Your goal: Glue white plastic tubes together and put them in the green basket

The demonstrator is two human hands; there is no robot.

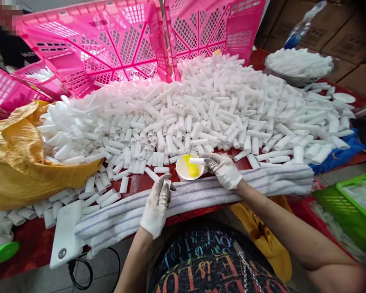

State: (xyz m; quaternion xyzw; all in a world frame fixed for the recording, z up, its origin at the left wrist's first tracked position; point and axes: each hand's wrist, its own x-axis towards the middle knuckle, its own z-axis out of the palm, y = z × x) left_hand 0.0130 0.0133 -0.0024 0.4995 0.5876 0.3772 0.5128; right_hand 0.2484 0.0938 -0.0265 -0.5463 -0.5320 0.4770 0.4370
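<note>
1. Clock centred on the small white bowl [182,169], as I see it in the head view. The bowl stands on the red worktop [136,182], with yellow matter [192,168] inside and a thin upright rod [190,149] rising at its 12 o'clock edge.
2. Right hand [224,170], gloved, at 3 o'clock: thumb and fingers pinched on a white tube [197,161], its free end pointing to 9 o'clock above the yellow matter. Contact between them: I cannot tell.
3. Left hand [157,205], gloved, at 8 o'clock: fingers and thumb closed on a second tube [168,183], only its end visible to me. Hands well apart.
4. Loose pile of similar tubes [198,108] spread from 9 through 12 to 2 o'clock.
5. Rolled striped towel [201,192] along the near edge, running from 8 to 3 o'clock, beneath both wrists.
6. Surroundings I note: yellow sack [21,150] at 9, white device [66,232] at 8, pink crates [122,44] at 11, heaped metal basin [288,77] at 2.
</note>
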